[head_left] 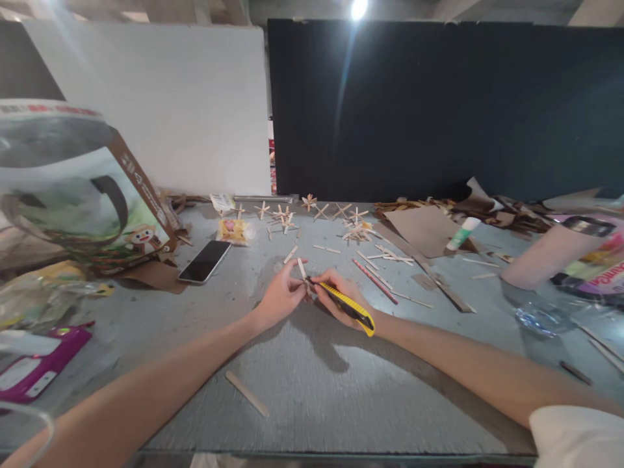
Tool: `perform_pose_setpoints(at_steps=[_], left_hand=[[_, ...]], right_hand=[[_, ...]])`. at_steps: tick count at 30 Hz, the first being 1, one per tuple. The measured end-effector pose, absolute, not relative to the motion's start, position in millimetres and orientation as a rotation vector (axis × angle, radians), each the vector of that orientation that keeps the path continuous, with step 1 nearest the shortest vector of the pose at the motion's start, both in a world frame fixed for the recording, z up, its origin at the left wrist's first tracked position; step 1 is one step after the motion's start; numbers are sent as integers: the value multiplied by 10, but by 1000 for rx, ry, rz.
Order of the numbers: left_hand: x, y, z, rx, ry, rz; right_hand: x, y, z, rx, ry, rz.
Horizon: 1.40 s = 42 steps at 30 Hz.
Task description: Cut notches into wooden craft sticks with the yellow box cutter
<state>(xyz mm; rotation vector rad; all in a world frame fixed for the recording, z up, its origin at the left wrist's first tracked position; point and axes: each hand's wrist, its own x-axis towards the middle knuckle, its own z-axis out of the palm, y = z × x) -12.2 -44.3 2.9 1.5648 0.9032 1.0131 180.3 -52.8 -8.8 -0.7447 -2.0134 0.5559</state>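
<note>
My left hand (pixel 280 290) pinches a short pale wooden craft stick (pixel 301 266) upright between thumb and fingers. Closed around a yellow-and-black utility knife (pixel 351 307) is my right hand (pixel 335 313). The knife's tip end meets the lower part of the stick, where fingers partly hide the contact. Beyond my hands lie loose stick pieces (pixel 326 249) and several small crossed-stick shapes (pixel 285 220). A red pencil-like rod (pixel 375 281) rests among sticks to the right. Nearer to me, one craft stick (pixel 246 394) lies flat.
On the left are a phone (pixel 203 262), a large printed jar (pixel 73 195) and a purple device (pixel 46 364). A glue stick (pixel 463 234), cardboard (pixel 416 231), a pink bottle (pixel 550 253) and a clear plastic item (pixel 543 318) stand or lie right. Panels (pixel 439 110) close off the back.
</note>
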Motion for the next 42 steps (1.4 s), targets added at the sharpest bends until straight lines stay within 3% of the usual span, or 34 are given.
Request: perform_pose_setpoints(at_steps=[15, 42], left_hand=[[-162, -478, 8, 1842, 939, 1005], [-146, -451, -12, 1772, 986, 1002]], right_hand=[[1803, -557, -90, -766, -2004, 537], [1812, -552, -115, -748, -2036, 612]])
